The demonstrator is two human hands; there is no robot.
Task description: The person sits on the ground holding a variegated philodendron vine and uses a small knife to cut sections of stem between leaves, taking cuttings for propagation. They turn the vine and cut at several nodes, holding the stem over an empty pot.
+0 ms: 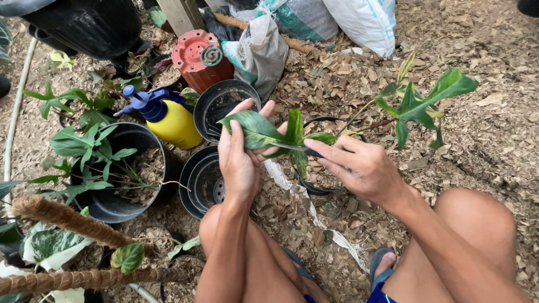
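Note:
My left hand (240, 154) cups a broad variegated green leaf (255, 129) from behind, fingers spread around it. My right hand (359, 167) pinches the stem of the same plant cutting (297, 140) just to the right of the leaf. The stem runs on rightward to a cluster of lobed green leaves (418, 104) that hangs over the leaf-littered ground. A black pot (314, 188) lies below the hands, mostly hidden by them. My knees and blue sandals show at the bottom.
Empty black pots (222, 101) and nested black pots (199, 182) sit left of my hands. A yellow spray bottle (168, 120) with blue nozzle, a planted black pot (120, 174), an upturned red pot (199, 56), sacks (365, 19) and coir poles (67, 219) surround them.

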